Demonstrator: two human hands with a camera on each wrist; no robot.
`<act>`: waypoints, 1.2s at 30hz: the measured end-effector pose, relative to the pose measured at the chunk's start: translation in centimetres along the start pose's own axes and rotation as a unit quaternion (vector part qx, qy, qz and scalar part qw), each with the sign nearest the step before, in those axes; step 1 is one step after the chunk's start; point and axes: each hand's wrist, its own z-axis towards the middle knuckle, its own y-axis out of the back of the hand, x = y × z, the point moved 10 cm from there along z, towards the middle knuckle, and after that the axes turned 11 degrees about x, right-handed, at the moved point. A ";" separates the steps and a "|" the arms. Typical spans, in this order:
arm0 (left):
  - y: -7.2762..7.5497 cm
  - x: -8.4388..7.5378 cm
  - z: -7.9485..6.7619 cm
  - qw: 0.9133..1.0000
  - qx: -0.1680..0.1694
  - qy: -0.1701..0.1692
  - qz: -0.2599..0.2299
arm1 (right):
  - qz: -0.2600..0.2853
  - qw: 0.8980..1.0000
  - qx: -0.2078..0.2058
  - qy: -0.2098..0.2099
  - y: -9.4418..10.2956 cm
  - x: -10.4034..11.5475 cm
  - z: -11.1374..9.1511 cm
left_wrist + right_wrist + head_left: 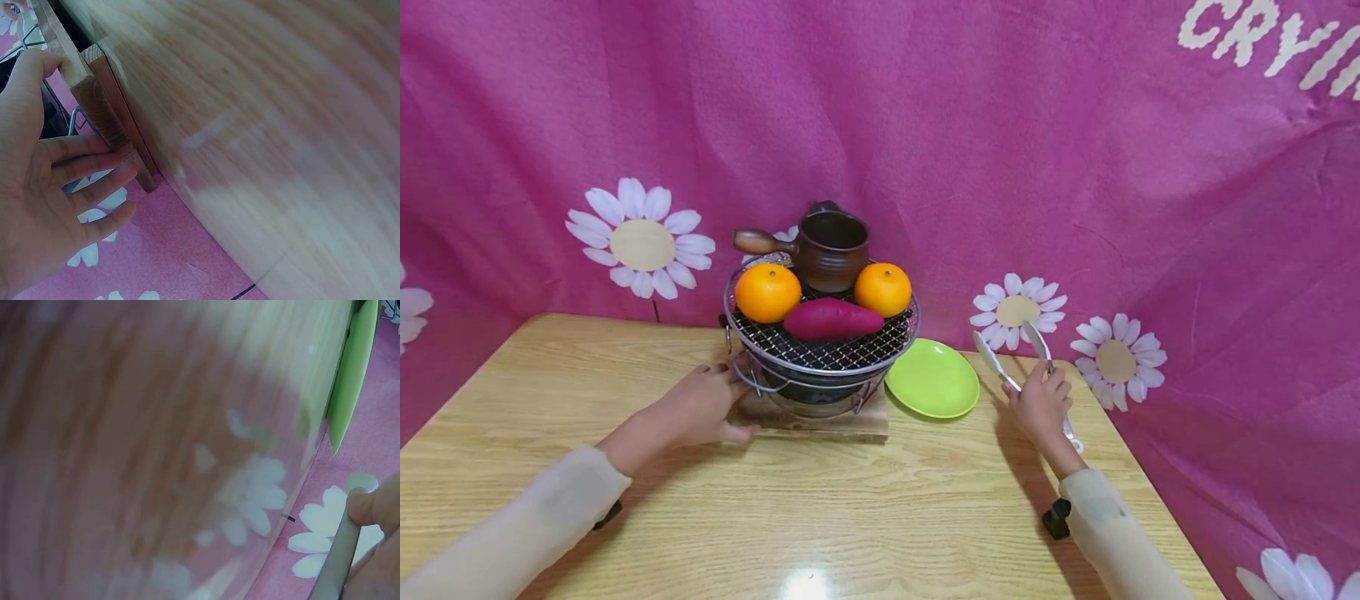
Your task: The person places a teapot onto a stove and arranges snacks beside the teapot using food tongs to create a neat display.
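Observation:
My left hand (700,404) reaches to the left end of a wooden board (835,432) beneath a round tabletop grill (842,358). In the left wrist view its fingers (94,197) are extended and spread, the thumb and forefinger touching the board's edges. On the grill mesh lie a purple sweet potato (831,321) and two oranges, one on the left (767,293) and one on the right (882,290). Behind them stands a brown side-handled teapot (831,254). Over at the right, my right hand (1041,410) grips metal tongs (996,364), whose pale tips are spread apart.
A green plate (934,379) lies on the wooden table (820,508), between the grill and the tongs. A pink cloth (925,125) with white flowers hangs behind the table and along its right side.

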 end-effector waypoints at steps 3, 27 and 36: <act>-0.1 0.0 0.0 1.000 0.006 0.003 -0.001 | -0.001 1.000 0.013 -0.011 -0.4 -0.3 0.0; 0.1 0.0 0.0 1.000 0.003 0.005 -0.002 | -0.034 0.994 0.095 -0.047 -1.6 -0.5 0.5; 0.4 -0.1 0.0 1.000 0.001 0.001 -0.002 | -0.035 0.990 0.126 -0.045 -2.1 -0.8 0.6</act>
